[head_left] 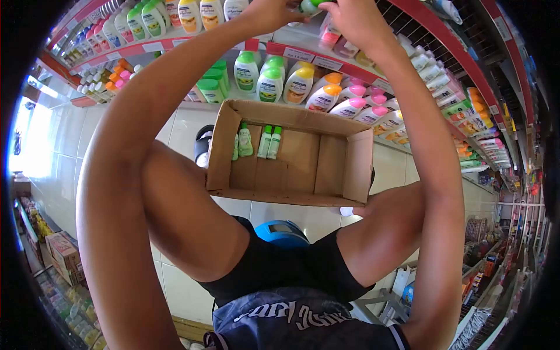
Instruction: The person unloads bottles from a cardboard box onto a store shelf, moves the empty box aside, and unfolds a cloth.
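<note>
At the top edge, both hands are partly cut off by the frame, raised to the shelf. Between them is a small bottle [308, 6] with a green cap. The fingers of my left hand [275, 13] are closed about its body end. My right hand [353, 18] has its thumb against the cap side, closed on the bottle too. Below, an open cardboard box [286, 197] rests between my knees. Inside it, several small green-capped bottles [269, 143] lie toward the left, some side by side.
Red-edged shelves [280, 51] with price tags curve across the top, lined with lotion bottles [270, 85] in green, yellow, orange and pink caps. A blue stool [281, 232] shows under me. Stacked goods and a carton [64, 256] stand at left; hanging merchandise [513, 245] fills the right.
</note>
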Demonstrator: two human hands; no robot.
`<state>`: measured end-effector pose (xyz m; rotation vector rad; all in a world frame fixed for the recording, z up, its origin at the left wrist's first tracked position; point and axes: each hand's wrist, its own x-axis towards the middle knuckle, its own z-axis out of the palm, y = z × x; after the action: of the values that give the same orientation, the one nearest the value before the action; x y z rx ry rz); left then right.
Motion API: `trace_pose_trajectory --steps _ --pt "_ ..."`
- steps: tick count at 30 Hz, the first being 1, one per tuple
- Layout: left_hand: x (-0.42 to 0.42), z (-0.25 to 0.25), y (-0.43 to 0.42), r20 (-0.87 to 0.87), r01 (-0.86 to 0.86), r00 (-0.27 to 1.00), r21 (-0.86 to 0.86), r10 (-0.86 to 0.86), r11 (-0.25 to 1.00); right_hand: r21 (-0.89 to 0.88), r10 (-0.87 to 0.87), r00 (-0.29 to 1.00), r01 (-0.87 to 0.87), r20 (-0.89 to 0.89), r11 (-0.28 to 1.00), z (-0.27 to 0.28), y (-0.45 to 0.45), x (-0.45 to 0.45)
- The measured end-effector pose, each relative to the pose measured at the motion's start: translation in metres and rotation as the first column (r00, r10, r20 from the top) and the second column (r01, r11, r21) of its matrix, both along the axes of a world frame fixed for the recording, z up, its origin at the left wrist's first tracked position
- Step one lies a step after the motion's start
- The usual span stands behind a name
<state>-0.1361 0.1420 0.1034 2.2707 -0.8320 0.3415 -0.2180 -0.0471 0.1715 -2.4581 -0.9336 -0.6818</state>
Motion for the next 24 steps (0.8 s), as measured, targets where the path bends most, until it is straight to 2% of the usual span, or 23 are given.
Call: trace_pose_trajectory --steps 1,2,5,6,7,9,10,13,15,17,18,22,24 --pt "0.008 -0.001 -0.001 0.005 -0.011 1.0 0.061 0.01 0.998 0.063 -0.065 0.977 0.079 -0.203 0.995 0.005 0.006 -0.003" --pt "0.011 -0.003 -0.001 0.032 0.01 0.999 0.04 -0.011 0.999 0.106 -0.097 0.947 0.135 -0.306 0.985 0.012 0.014 -0.015" --pt "0.018 -0.006 -0.006 0.0 -0.005 1.0 0.044 0.005 0.999 0.127 -0.133 0.923 0.19 -0.36 0.974 0.008 0.014 -0.009" --pt "0.018 -0.008 -0.007 0.0 0.075 0.997 -0.006 -0.075 0.997 -0.018 -0.091 0.99 0.094 0.109 0.995 -0.023 -0.007 0.025" --pt "0.021 -0.013 -0.009 -0.007 0.074 0.997 -0.008 -0.074 0.997 -0.021 -0.09 0.991 0.093 0.103 0.995 -0.025 -0.009 0.03" --pt "0.03 -0.022 -0.015 -0.004 0.156 0.987 -0.135 -0.158 0.978 0.003 -0.217 0.972 0.218 -0.086 0.976 -0.026 -0.012 0.039" --pt "0.034 -0.026 -0.018 -0.007 0.156 0.987 -0.132 -0.159 0.979 -0.046 -0.235 0.972 0.235 0.007 0.971 -0.032 -0.016 0.047" --pt "0.044 -0.034 -0.027 0.0 0.148 0.989 -0.139 -0.15 0.979 -0.03 -0.295 0.954 0.294 -0.054 0.955 -0.035 -0.018 0.056" --pt "0.052 -0.038 -0.033 -0.059 0.144 0.987 -0.134 -0.153 0.981 -0.026 -0.281 0.959 0.281 -0.04 0.959 -0.036 -0.022 0.066" --pt "0.059 -0.042 -0.038 -0.031 0.104 0.994 -0.093 -0.108 0.99 -0.024 -0.272 0.962 0.271 -0.027 0.962 -0.036 -0.026 0.076" --pt "0.063 -0.042 -0.039 0.005 0.057 0.998 -0.055 -0.057 0.997 -0.016 -0.292 0.952 0.292 -0.087 0.956 -0.034 -0.027 0.081" --pt "0.082 -0.049 -0.044 0.032 0.039 0.999 -0.005 -0.039 0.999 0.005 -0.362 0.902 0.374 -0.235 0.927 -0.03 -0.023 0.095" --pt "0.091 -0.056 -0.046 0.044 0.017 0.999 -0.085 -0.013 0.996 0.004 -0.393 0.879 0.409 -0.27 0.913 -0.035 -0.025 0.11"
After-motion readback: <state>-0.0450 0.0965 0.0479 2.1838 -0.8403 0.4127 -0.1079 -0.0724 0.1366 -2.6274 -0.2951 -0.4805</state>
